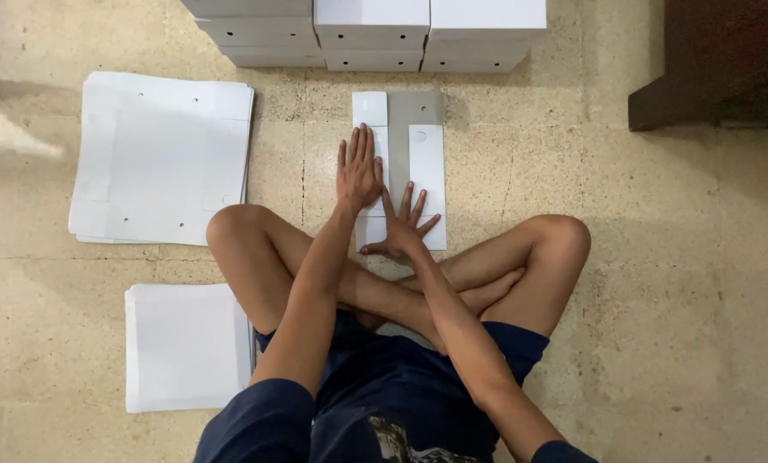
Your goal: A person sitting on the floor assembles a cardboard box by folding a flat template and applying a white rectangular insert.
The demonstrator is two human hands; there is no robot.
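I sit cross-legged on the floor. A flat white and grey cardboard box blank (426, 159) lies on the floor in front of my knees, its side flaps folded inward. My left hand (358, 167) presses flat on the blank's left flap, fingers together and pointing away. My right hand (400, 225) rests with fingers spread on the near end of the blank. Neither hand grips anything.
Assembled white boxes (371, 33) are stacked in rows at the far edge. A pile of flat white blanks (163, 159) lies to the left, a smaller white pile (187, 345) beside my left thigh. A dark wooden furniture piece (718, 60) stands at the upper right.
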